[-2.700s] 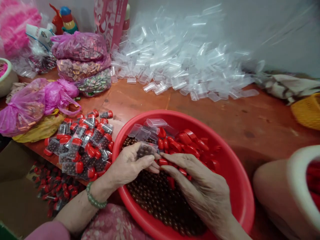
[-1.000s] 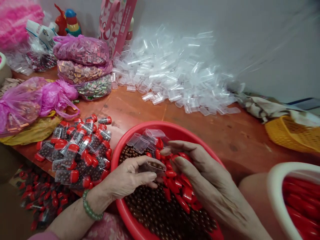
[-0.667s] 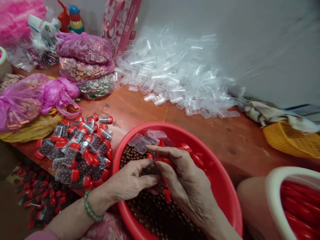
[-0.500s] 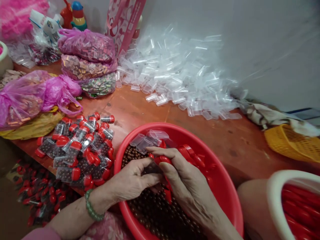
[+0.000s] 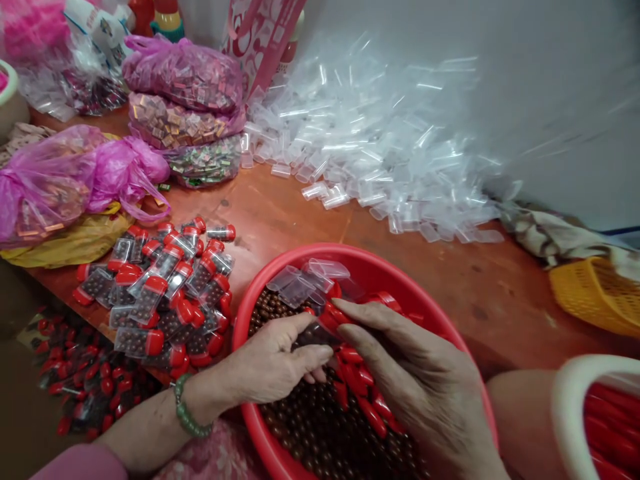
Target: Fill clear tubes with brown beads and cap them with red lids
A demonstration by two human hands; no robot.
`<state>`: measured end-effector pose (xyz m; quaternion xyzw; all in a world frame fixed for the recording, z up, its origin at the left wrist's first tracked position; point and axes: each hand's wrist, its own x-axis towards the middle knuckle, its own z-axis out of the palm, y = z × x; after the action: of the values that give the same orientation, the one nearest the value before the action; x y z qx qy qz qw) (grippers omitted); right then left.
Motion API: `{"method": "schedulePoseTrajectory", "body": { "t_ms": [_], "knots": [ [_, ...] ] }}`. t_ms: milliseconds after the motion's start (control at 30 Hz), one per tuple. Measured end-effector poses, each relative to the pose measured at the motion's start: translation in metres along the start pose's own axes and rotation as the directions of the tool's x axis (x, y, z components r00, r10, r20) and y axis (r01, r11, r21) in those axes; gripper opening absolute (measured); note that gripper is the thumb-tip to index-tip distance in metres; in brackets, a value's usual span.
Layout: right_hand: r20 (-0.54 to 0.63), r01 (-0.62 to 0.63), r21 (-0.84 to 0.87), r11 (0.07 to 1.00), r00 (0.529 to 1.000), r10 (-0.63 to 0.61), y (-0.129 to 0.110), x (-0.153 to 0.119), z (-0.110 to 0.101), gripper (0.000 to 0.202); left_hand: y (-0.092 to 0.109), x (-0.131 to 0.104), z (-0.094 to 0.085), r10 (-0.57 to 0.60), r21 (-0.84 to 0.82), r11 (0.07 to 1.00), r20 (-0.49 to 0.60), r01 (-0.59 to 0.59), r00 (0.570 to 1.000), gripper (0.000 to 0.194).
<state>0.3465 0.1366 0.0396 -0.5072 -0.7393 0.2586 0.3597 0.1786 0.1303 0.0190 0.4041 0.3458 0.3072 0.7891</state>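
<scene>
Over the red basin (image 5: 450,333), my left hand (image 5: 280,360), with a green bead bracelet on its wrist, pinches a clear container (image 5: 313,333) filled with dark beads. My right hand (image 5: 410,360) reaches in from the right, its thumb and fingers closed at the red cap (image 5: 331,316) on that container. Brown beads (image 5: 320,427) fill the basin's near part. Loose red caps (image 5: 373,400) lie on them, partly behind my right hand. Several empty clear containers (image 5: 295,283) rest at the basin's far left inside.
Filled red-capped containers (image 5: 165,293) are heaped left of the basin, with more (image 5: 90,380) below the table edge. Bags of small packets (image 5: 185,80) stand behind. Clear empties (image 5: 380,147) pile along the wall. A yellow basket (image 5: 595,293) and white-rimmed tub (image 5: 570,407) are right.
The view has shifted a little. My right hand has moved right and spread slightly, uncovering more red caps in the basin. My left hand still holds the container.
</scene>
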Motion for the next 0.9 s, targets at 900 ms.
{"method": "schedulePoseTrajectory", "body": {
  "t_ms": [900],
  "knots": [
    [0.149,0.476,-0.547,0.689,0.865,-0.480,-0.001,-0.006,0.017,0.065,-0.007,0.000,0.001,0.067,-0.264,0.964,0.085,-0.042,0.994,0.046]
  ]
}}
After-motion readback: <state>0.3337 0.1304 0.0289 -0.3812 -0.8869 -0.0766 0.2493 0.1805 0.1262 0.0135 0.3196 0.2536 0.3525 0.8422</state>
